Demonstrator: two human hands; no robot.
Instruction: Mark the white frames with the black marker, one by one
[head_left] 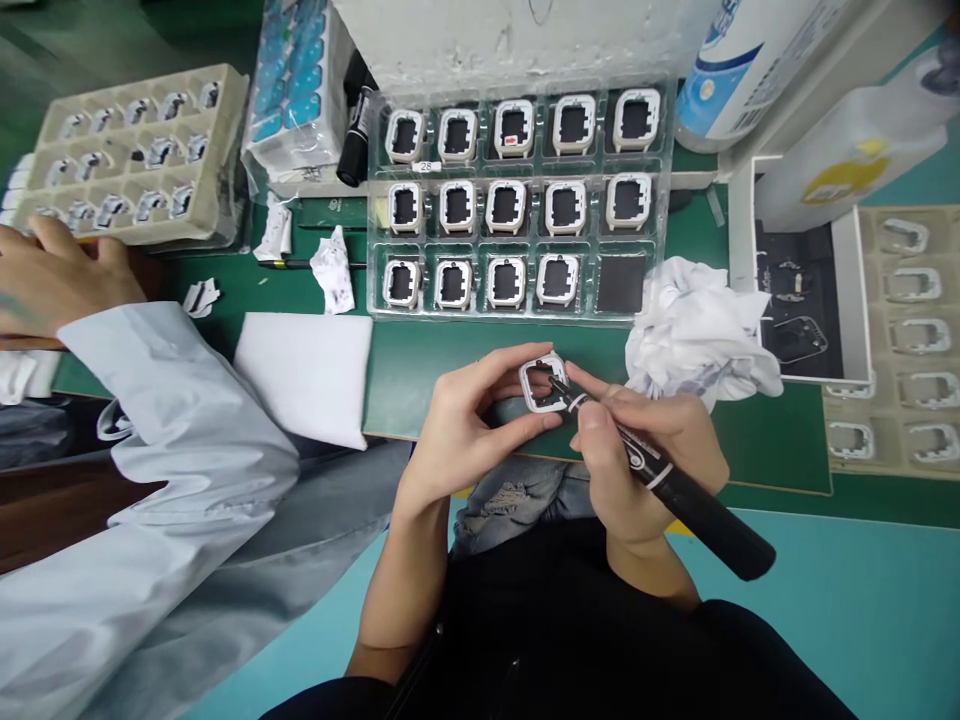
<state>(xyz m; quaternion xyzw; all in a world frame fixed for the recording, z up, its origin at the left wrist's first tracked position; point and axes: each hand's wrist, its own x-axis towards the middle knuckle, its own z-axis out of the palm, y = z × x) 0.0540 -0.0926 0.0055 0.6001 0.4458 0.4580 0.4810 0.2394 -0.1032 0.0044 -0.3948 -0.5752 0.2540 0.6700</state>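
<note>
Green worktop [780, 440] runs across the workspace, with a pale blue floor [862, 600] showing beneath its near edge. Just off that edge, the left hand [469, 420] holds a rounded-square, white-rimmed frame [527, 388] pinched between thumb and fingers. The right hand [637, 450] has its fingers closed around a black marker pen [705, 515], whose tip points into the frame's opening; whether it touches the inner edge, I cannot tell.

Beyond the hands lies a clear plastic tray [664, 200] with 3 rows of 5 compartments. It holds 14 similar frames, plus a dark square pad [621, 284] visible in the near right compartment. A small label [427, 167] reading 28 sits among the left columns. Right of the tray are a crumpled white cloth [697, 325] and an open white box [851, 300]. To the left, a folded white cloth [304, 375] rests beside a co-worker's pale blue sleeve [195, 420]; that person's hand [60, 280] is at a beige tray [217, 200] of metallic parts.
</note>
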